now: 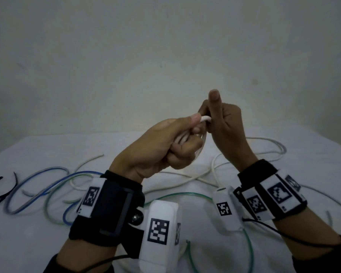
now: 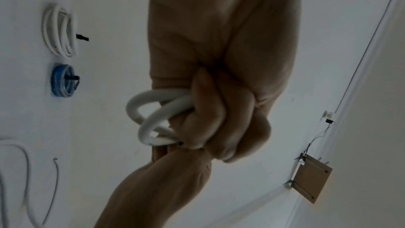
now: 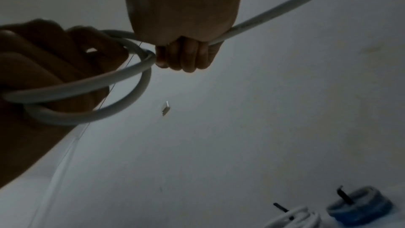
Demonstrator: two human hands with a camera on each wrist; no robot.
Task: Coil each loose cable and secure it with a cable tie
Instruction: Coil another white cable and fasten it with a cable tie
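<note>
Both hands are raised above a white table (image 1: 283,243). My left hand (image 1: 165,142) grips a small coil of thick white cable (image 1: 182,139); its loops (image 2: 153,117) stick out of the fist. My right hand (image 1: 222,123) holds the same cable (image 3: 263,22) in curled fingers with the thumb upright, right beside the coil (image 3: 92,89). The free length of the white cable (image 1: 268,148) trails down onto the table behind the right wrist.
Loose blue (image 1: 37,184), green (image 1: 248,247) and thin white (image 1: 83,186) cables sprawl over the table. Black cable ties (image 1: 0,190) lie at the left edge. A tied white coil (image 2: 59,32) and a tied blue coil (image 2: 63,80) lie farther off.
</note>
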